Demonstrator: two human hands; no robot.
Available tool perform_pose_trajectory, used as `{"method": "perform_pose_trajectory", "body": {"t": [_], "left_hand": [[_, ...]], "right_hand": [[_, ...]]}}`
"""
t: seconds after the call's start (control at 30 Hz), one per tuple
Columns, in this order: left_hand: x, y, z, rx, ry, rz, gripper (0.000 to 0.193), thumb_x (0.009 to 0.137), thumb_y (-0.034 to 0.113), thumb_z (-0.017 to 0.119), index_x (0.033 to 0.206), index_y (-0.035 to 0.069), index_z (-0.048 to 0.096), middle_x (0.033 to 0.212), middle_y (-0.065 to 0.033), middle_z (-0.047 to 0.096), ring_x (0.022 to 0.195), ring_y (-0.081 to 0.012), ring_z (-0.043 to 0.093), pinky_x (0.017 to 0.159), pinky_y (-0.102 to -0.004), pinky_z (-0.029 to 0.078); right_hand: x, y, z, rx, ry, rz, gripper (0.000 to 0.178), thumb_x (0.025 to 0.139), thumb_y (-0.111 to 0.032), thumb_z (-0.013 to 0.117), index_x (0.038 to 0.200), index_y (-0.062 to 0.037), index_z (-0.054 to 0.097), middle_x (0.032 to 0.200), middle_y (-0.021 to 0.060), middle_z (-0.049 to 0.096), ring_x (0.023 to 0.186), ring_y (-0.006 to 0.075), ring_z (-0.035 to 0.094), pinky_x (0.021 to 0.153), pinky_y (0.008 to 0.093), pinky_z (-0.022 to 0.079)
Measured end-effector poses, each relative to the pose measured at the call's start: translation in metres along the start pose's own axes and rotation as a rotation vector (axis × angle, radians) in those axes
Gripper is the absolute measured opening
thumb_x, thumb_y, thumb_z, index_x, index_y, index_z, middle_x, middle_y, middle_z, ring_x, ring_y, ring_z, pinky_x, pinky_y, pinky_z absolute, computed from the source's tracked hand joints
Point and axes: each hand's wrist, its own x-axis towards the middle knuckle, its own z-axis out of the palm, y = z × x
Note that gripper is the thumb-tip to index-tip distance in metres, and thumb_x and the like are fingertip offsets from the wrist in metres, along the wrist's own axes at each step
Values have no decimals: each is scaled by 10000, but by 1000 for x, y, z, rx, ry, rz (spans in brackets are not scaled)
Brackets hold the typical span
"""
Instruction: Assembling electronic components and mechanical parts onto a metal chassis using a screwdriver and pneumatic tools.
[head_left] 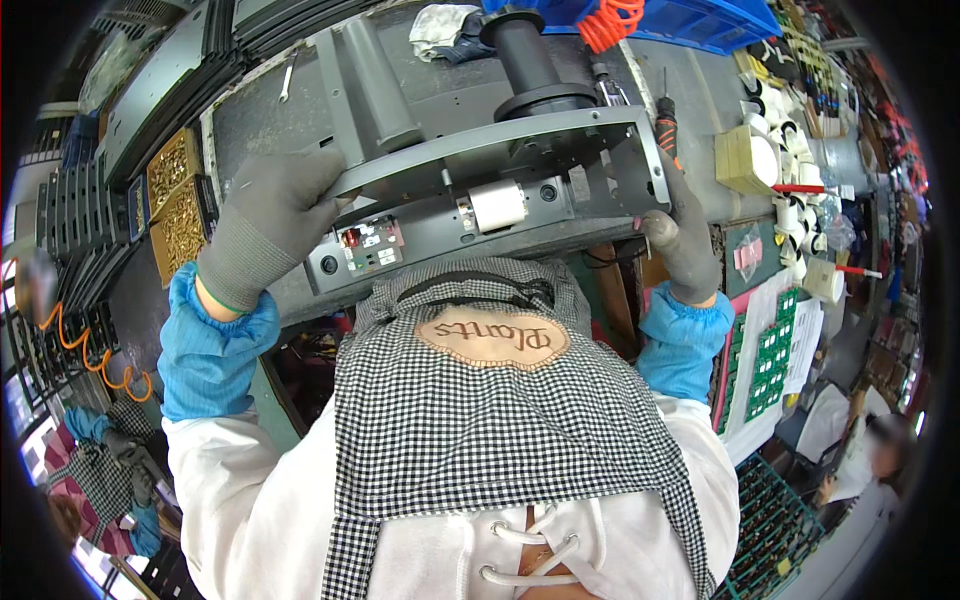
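Note:
A long dark-grey metal housing [480,142] spans the near edge of the bench, tilted so that its inside faces me. My left hand [268,222], in a grey glove, is closed around its left end. Gripping the right end is my right hand [684,245], gloved the same way, its thumb on the near side and its fingers partly hidden behind the metal. On the housing's near side sit a white cylindrical part [498,205] and a small circuit board [372,245] with a copper-coloured coil. Behind the housing a black spool-shaped part [528,62] and a grey metal channel [375,85] rest on the bench.
A wrench [288,78] lies at the far left. Left are boxes of brass screws [180,225] and stacked metal panels [85,205]. A screwdriver [666,125], white cylindrical parts [790,150] and green circuit boards [770,350] are right. A co-worker [110,470] works lower left.

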Motion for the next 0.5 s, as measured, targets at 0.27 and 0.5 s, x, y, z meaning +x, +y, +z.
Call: {"method": "perform_pose_trajectory", "body": {"t": [0.27,0.5], "left_hand": [[0,0,1,-28,20,16,195,804,87,721,936,-5,610,753,-214,596,701,-424,613,616,-446,466],[2,11,-19,61,-153,-150,355,732,134,772,1027,-13,640,876,-228,618,851,-398,634,752,-440,486]], "right_hand": [[-3,6,2,63,36,-48,1133,787,-701,747,1528,63,358,1395,188,555,1288,242,523,1085,365,413],[32,17,-27,311,94,-143,865,925,-606,644,1482,23,439,1396,169,556,1244,279,559,1055,401,435]]}}
